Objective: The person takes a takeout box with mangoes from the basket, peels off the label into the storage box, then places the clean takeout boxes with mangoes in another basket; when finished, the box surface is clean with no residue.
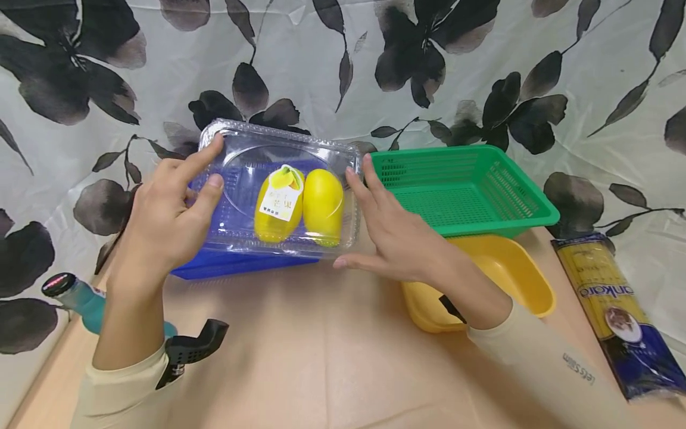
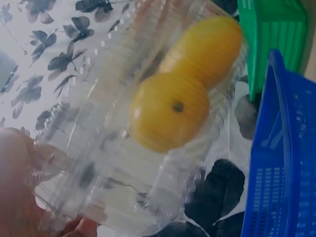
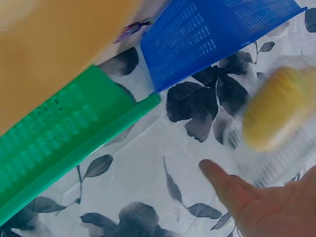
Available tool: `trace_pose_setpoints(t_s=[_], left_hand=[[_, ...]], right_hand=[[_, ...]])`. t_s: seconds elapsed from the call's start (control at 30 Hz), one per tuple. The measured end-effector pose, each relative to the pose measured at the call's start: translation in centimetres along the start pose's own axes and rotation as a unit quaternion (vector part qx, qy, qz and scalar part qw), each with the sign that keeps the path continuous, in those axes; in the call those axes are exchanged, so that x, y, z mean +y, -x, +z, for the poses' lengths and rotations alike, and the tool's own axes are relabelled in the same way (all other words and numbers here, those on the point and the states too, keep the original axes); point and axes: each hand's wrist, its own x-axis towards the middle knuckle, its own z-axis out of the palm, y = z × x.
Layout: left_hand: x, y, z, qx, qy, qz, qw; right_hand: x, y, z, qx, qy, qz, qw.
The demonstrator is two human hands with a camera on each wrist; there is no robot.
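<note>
My left hand (image 1: pixel 174 208) grips the left end of a clear plastic clamshell box (image 1: pixel 241 245), thumb on its near face. Inside lie two yellow mangoes (image 1: pixel 324 202) side by side at the right end, one under a white label (image 1: pixel 280 201) with a mango picture. The box is tilted and raised over the blue basket (image 1: pixel 246 267). At the box's right end my right hand (image 1: pixel 399 238) has its fingers straight, fingertips right at the edge. In the left wrist view the mangoes (image 2: pixel 170 111) show through the plastic, above the level of the blue basket's rim (image 2: pixel 276 74).
To the right stand a green basket (image 1: pixel 536 202) and, nearer, a yellow tub (image 1: pixel 541 292). A blue-and-gold packet (image 1: pixel 616 316) lies at the far right. Behind the left forearm is a bottle of teal liquid (image 1: pixel 88 307). A floral cloth (image 1: pixel 343 53) hangs behind.
</note>
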Motion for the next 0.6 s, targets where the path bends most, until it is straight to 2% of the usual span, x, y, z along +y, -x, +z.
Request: trace_pose_setpoints(t_s=[0.2, 0.37, 0.43, 0.6], left_hand=[[0.7, 0.3, 0.5, -0.032, 0.046, 0.018, 0.9983], [0.6, 0.9, 0.9, -0.068, 0.097, 0.041, 0.9921], [0.4, 1.2, 1.1, -0.089, 0.103, 0.049, 0.9895], [0.2, 2.3, 1.4, -0.164, 0.083, 0.071, 0.9803]], right_hand=[[1.3, 1.7, -1.2, 0.032, -0.042, -0.033, 0.9981], [2.0, 2.8, -2.3, 0.032, -0.071, -0.039, 0.9962], [2.2, 3.3, -2.6, 0.027, -0.089, -0.039, 0.9949], [2.7, 4.7, -2.8, 0.021, -0.123, -0.043, 0.9912]])
